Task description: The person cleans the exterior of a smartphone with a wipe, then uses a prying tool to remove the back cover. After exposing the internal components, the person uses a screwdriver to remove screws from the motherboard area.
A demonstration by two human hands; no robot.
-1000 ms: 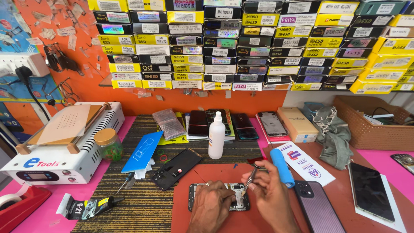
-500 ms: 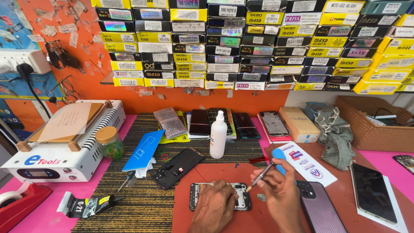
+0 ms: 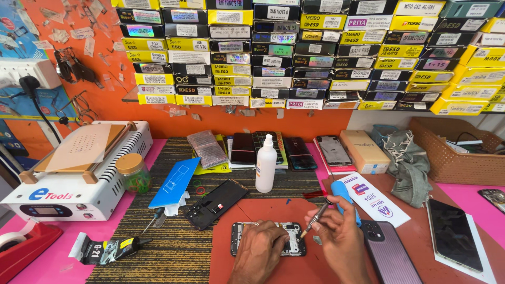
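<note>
On the red mat (image 3: 252, 210) nearest the person lay an opened phone (image 3: 268, 245). The left hand (image 3: 259, 252) pressed flat on it, fingers loosely spread, gripping nothing. The right hand (image 3: 339, 239) had its fingers closed round a screwdriver (image 3: 315, 218), tip down at the phone's right end. Just left lay a black back cover (image 3: 215, 203) on a striped mat (image 3: 158, 231); behind stood a white bottle (image 3: 266, 164). Farther left sat a white heating machine (image 3: 79, 173), a wicker basket (image 3: 452, 152) far right. Stacked boxes (image 3: 315, 52) covered the orange wall (image 3: 105, 113).
</note>
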